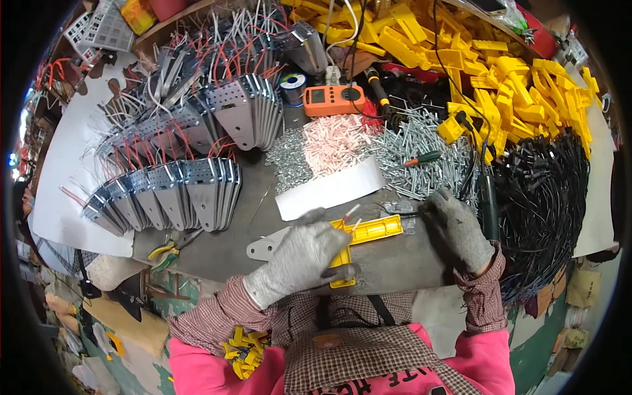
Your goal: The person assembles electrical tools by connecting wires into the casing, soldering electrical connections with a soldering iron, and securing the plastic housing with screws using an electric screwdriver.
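My left hand (306, 250), in a grey work glove, is closed round a yellow L-shaped plastic housing (376, 229). Its palm covers the corner of that piece. A flat grey metal plate (262, 248) with holes sticks out from under the same hand. Short white-tipped wires (353, 212) rise beside the fingers. To the right, my gloved right hand (457, 227) is bent with its fingers drawn together near the screw pile. What its fingertips hold, if anything, is hidden. Small clear plastic pieces (409, 225) lie just left of it.
Rows of grey metal brackets (197, 187) with wires fill the left. Pale pink sleeves (334, 146), screws (415, 141), a white strip (329, 191) and an orange multimeter (334, 100) lie ahead. Yellow parts (513, 99) and black cables (543, 204) crowd the right; pliers (168, 251) lie left.
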The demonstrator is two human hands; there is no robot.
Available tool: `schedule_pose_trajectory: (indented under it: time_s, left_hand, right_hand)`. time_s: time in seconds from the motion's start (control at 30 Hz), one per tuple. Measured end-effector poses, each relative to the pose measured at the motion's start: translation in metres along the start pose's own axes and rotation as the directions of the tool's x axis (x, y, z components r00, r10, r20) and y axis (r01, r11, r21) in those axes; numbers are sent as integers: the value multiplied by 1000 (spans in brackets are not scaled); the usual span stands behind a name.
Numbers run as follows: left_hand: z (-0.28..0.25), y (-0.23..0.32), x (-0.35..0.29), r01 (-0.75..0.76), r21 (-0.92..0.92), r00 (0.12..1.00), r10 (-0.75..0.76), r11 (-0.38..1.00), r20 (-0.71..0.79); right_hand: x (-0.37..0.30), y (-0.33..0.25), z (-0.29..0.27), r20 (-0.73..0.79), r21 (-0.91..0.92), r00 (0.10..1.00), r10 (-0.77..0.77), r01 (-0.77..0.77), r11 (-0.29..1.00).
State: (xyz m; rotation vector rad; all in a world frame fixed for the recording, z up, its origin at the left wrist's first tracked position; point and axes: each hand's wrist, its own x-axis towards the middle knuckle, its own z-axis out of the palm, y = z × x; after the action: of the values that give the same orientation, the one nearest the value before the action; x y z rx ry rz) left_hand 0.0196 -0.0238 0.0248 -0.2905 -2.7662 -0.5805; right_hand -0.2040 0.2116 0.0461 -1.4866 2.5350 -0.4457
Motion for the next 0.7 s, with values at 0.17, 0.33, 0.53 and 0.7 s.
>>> schedule_pose_trajectory:
  time_s: [0.17, 0.33, 0.53, 0.7]
  left_hand:
    - [-37, 4, 60, 262, -7, 953, -258, 965, 161]
    - [-29, 13, 19, 155, 97, 985, -161, 983, 59]
    - [17, 21, -22, 209, 289, 975, -176, 934, -136]
    - [35, 17, -33, 129, 228, 992, -128, 965, -19]
  right_hand:
    - [16, -38, -26, -225, 216, 916, -333, 380, 899]
    - [10, -35, -7, -59, 297, 974, -219, 226, 928]
    - [18, -20, 11, 47, 378, 959, -281, 243, 893]
    - [15, -30, 0, 60, 247, 975, -215, 194, 949]
